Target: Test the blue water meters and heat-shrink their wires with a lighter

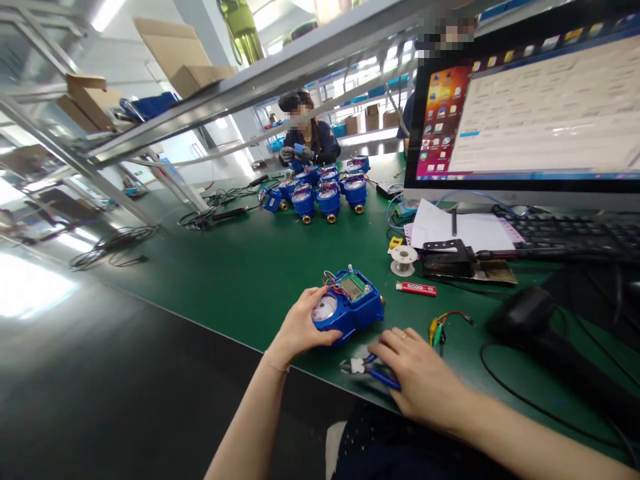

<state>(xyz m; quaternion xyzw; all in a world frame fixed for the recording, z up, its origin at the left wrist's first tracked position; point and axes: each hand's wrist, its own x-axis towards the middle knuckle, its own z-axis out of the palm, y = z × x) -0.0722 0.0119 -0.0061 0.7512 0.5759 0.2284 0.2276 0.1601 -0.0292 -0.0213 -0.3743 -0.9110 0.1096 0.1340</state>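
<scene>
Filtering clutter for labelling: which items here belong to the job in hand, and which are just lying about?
In hand: blue meter, gripped by left hand; blue-handled cutters, under right hand.
Lying about: red lighter, wire spool, clip leads, batch of meters, keyboard, scanner.

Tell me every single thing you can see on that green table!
water meter: one, blue, near edge, cover off, wires showing
water meters: a cluster, blue, mid-table
cutting pliers: one, blue-handled, near edge
solder spool: one, white, beside papers
clip leads: one bunch, yellow and green, beside pliers
papers: few, white, under monitor
monitor: one, black, lit, right
keyboard: one, black, below monitor
scanner: one, black, far right
cables: several, black, left
table: one, green, under everything
co-worker: one, dark top, far end
left hand: grips the near water meter
right hand: rests on the cutting pliers
</scene>
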